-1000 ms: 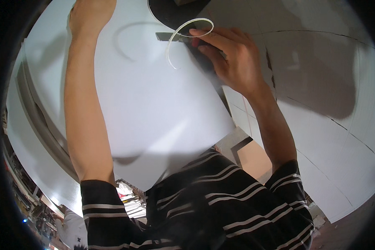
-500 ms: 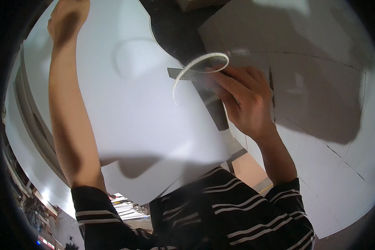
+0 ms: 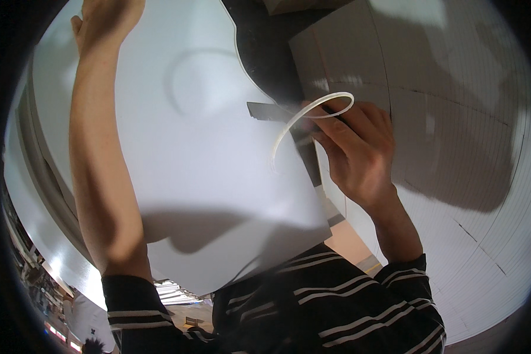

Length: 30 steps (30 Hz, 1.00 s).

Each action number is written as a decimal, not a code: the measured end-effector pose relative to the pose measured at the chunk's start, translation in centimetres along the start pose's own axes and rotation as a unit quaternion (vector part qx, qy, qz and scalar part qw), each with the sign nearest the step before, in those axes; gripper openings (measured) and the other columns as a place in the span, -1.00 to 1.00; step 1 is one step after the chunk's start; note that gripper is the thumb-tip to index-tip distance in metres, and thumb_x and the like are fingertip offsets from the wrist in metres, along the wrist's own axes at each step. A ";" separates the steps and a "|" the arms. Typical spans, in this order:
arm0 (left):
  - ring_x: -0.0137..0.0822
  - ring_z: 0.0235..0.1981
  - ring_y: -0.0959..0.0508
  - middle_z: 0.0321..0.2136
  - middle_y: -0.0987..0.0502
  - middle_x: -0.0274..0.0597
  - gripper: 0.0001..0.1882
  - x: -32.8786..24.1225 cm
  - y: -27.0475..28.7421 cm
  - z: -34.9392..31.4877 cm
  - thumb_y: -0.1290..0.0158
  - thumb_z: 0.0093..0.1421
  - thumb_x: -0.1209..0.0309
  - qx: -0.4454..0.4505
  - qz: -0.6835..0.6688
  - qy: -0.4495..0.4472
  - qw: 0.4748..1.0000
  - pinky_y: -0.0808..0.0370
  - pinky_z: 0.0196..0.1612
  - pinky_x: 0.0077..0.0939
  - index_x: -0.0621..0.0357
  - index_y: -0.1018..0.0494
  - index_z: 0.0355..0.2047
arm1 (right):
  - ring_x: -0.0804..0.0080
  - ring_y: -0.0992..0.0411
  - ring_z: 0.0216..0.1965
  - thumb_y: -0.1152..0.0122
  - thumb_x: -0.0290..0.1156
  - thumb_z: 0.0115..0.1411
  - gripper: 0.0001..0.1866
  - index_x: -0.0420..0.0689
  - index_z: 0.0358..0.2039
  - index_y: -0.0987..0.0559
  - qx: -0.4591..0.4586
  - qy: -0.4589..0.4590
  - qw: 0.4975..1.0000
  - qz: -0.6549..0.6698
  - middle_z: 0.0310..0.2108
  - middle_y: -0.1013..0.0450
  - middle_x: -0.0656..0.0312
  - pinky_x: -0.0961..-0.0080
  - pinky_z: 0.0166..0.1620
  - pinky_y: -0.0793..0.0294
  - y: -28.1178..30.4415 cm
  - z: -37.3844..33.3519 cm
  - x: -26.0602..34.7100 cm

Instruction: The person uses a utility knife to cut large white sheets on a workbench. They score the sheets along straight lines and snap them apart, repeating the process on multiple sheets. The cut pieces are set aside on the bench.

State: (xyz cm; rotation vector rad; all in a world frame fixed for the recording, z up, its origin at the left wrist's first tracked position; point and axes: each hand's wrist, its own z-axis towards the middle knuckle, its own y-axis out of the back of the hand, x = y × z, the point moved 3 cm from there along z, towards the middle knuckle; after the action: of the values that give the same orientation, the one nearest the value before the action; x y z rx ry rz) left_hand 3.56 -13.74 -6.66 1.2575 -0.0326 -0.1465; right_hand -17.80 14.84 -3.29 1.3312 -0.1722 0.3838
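A large white panel with a curved right edge lies in front of my body. My left hand is at the top left over the panel; the frame's top cuts off most of its fingers, so its grip is hidden. In my right hand, at the panel's right edge, is a flat grey metal blade, pinched between thumb and fingers, its end lying over the panel's surface. A thin white strip curls up in a loop beside the blade and in front of my right fingers.
To the right stands a stack of white panels with dark marks. A brown box shows at the top. More curved panels lie at the left under the large one. Cluttered materials fill the lower left.
My right hand has moved slightly right and downward along with the blade and the curled strip. The panel and my left hand have shifted a little right in view.
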 end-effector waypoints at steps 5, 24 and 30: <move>-0.06 0.49 -0.11 0.46 -0.16 -0.03 -0.52 0.1 1.0 -0.1 0.26 0.49 0.33 0.010 -0.003 0.010 1.000 0.04 0.53 0.11 -0.14 -0.27 0.39 | 0.29 -0.55 -0.15 -0.45 -0.44 0.15 -0.64 0.02 0.00 -0.72 0.001 0.019 1.000 0.008 -0.11 -0.66 0.24 0.33 -0.07 -0.46 -0.3 0.5 -0.1; 0.01 0.49 -0.12 0.45 -0.18 0.02 -0.51 -0.1 1.0 -0.1 0.22 0.46 0.39 0.004 -0.031 0.004 1.000 0.05 0.52 0.12 -0.17 -0.30 0.37 | 0.29 -0.58 -0.18 -0.45 -0.59 0.11 -0.65 -0.03 -0.06 -0.75 0.005 0.052 0.999 0.012 -0.14 -0.67 0.20 0.37 -0.08 -0.52 -0.6 3.7 0.0; -0.03 0.49 -0.12 0.45 -0.17 -0.01 -0.51 -0.5 1.3 -0.4 0.22 0.47 0.40 0.011 -0.021 0.010 1.000 0.06 0.54 0.10 -0.14 -0.29 0.38 | 0.32 -0.57 -0.18 -0.42 -0.61 0.12 -0.63 -0.04 -0.05 -0.74 -0.006 0.041 0.999 0.008 -0.13 -0.67 0.22 0.38 -0.05 -0.47 -0.9 4.0 0.4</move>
State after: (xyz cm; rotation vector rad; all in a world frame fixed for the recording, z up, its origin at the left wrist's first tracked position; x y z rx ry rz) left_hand 3.23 -12.91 -5.50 1.2823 0.0084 -0.1702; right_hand -16.69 10.88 -3.05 1.2997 -0.1164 0.4501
